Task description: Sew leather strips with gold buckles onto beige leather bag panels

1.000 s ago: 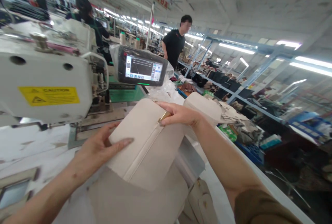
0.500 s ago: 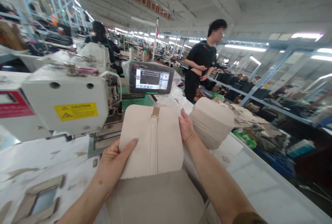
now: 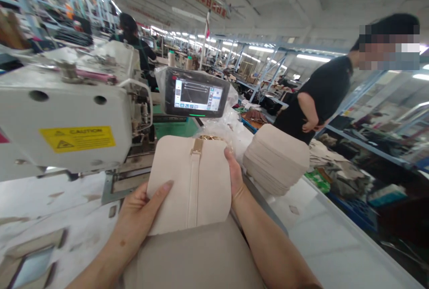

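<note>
A beige leather bag panel (image 3: 174,168) with rounded corners is held up in front of me. Down its middle runs a narrow strap (image 3: 193,190), topped by a gold metal clasp (image 3: 197,146). My left hand (image 3: 144,204) grips the left edge, thumb lying across the front and fingers behind. At the right edge, my right hand (image 3: 235,173) is closed round the panel, its thumb near the upper corner. A larger beige piece (image 3: 197,257) extends below the panel toward me. Behind the panel's top edge, some gold metal pieces (image 3: 211,137) show in clear plastic.
A white sewing machine (image 3: 63,115) with a caution label stands left, beside a lit control screen (image 3: 197,97). A stack of beige panels (image 3: 276,159) sits on the white table (image 3: 321,226) at right. A person in black (image 3: 318,97) stands beyond it; another (image 3: 130,34) sits farther back.
The person in black has come closer and moved right. My view has shifted slightly, and gold pieces now show behind the panel. Both hands keep their hold.
</note>
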A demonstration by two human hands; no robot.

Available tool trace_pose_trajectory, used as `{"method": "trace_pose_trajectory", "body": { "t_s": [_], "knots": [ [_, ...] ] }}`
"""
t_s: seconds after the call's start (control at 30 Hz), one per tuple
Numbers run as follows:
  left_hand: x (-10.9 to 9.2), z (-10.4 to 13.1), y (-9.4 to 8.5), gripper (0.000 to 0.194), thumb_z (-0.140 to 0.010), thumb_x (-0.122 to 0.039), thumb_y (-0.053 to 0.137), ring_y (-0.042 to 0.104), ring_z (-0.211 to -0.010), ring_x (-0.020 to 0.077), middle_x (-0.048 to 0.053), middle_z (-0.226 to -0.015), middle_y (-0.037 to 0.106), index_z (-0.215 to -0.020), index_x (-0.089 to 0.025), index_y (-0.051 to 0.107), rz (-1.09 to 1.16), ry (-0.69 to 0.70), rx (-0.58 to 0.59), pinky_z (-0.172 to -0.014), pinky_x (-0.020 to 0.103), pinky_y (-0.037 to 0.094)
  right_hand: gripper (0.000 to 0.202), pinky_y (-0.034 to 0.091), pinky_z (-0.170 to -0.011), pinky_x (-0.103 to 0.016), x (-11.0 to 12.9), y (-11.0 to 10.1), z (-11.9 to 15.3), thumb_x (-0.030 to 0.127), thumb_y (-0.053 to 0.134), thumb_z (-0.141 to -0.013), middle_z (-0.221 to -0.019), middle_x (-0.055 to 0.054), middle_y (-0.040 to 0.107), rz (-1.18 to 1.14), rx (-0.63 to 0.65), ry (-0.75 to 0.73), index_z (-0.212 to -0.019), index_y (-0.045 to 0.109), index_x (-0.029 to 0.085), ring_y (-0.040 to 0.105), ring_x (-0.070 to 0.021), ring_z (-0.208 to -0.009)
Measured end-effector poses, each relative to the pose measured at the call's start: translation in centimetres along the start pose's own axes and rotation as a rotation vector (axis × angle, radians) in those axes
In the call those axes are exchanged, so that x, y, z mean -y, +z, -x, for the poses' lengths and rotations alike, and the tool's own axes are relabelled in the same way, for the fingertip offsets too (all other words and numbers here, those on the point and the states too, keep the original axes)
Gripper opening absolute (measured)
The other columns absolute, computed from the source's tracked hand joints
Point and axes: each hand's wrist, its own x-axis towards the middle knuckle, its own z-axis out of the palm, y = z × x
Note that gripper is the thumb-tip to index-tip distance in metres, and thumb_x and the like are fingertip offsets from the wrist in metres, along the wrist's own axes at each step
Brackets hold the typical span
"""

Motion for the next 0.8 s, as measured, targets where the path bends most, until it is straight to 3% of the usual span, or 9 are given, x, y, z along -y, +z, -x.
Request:
{"method": "trace_pose_trajectory", "body": {
  "t_s": [0.2, 0.37, 0.43, 0.5, 0.6, 0.7, 0.8],
  "knots": [
    [0.8, -0.6, 0.1, 0.043, -0.069, -0.053, 0.077, 0.071, -0.059, 0.0228, 0.002, -0.069, 0.077, -0.098, -0.023, 0.072, 0.017, 0.000, 0.012, -0.049, 0.033, 0.059, 0.071, 0.059, -0.083, -0.046, 0.2, 0.3, 0.2, 0.079, 0.052, -0.075, -0.098, -0.013, 0.074, 0.041, 0.043, 0.020, -0.112, 0.064, 0.018, 0.070, -0.0333, -0.103],
    [0.9, -0.9, -0.3, 0.051, -0.070, -0.060, 0.072, 0.073, -0.066, 0.0251, 0.002, -0.073, 0.077, -0.105, -0.023, 0.067, -0.034, -0.018, 0.067, -0.054, 0.035, 0.060, 0.064, 0.060, -0.082, -0.047, 0.5, 0.6, 0.2, 0.068, 0.060, -0.076, -0.097, -0.013, 0.075, -0.048, 0.010, 0.049, -0.112, 0.065, 0.016, 0.071, -0.0339, -0.102],
    [0.8, -1.1, -0.7, 0.056, -0.073, -0.063, 0.066, 0.073, -0.076, 0.0277, 0.005, -0.084, 0.077, -0.111, -0.022, 0.063, -0.214, 0.072, 0.028, -0.065, 0.040, 0.061, 0.058, 0.060, -0.083, -0.047, 0.5, 0.7, 0.4, 0.061, 0.063, -0.078, -0.095, -0.013, 0.075, -0.080, -0.017, 0.078, -0.113, 0.065, 0.015, 0.072, -0.0332, -0.099],
    [0.5, -1.4, -1.3, 0.065, -0.074, -0.065, 0.062, 0.071, -0.092, 0.0331, 0.013, -0.102, 0.074, -0.119, -0.018, 0.057, -0.475, 0.257, -0.118, -0.080, 0.048, 0.059, 0.053, 0.060, -0.085, -0.046, 0.5, 0.9, 0.8, 0.055, 0.064, -0.080, -0.094, -0.013, 0.076, -0.106, -0.040, 0.111, -0.113, 0.065, 0.014, 0.073, -0.0318, -0.096],
    [0.0, -1.4, -1.7, 0.069, -0.080, -0.060, 0.056, 0.057, -0.120, 0.0413, 0.025, -0.127, 0.060, -0.127, -0.009, 0.052, -0.788, 0.566, -0.278, -0.103, 0.058, 0.046, 0.050, 0.059, -0.089, -0.043, 0.2, 1.8, 1.6, 0.051, 0.064, -0.083, -0.098, -0.013, 0.076, -0.164, -0.061, 0.145, -0.116, 0.064, 0.013, 0.073, -0.0291, -0.097],
    [-0.5, -0.8, -1.1, 0.052, -0.085, -0.056, 0.051, 0.055, -0.120, 0.0372, 0.020, -0.121, 0.063, -0.115, -0.014, 0.060, -0.801, 0.714, -0.192, -0.105, 0.056, 0.043, 0.050, 0.058, -0.093, -0.041, -0.4, 3.1, 2.5, 0.053, 0.065, -0.082, -0.099, -0.012, 0.076, -0.185, -0.071, 0.160, -0.113, 0.064, 0.014, 0.072, -0.0278, -0.102],
    [-0.8, -0.3, -0.1, 0.045, -0.080, -0.058, 0.054, 0.064, -0.098, 0.0279, 0.010, -0.104, 0.069, -0.102, -0.020, 0.064, -0.651, 0.617, -0.088, -0.090, 0.044, 0.053, 0.052, 0.058, -0.091, -0.043, -1.0, 4.6, 3.3, 0.061, 0.067, -0.076, -0.092, -0.011, 0.076, -0.141, -0.003, 0.181, -0.104, 0.065, 0.017, 0.072, -0.0298, -0.102]
  ]
}}
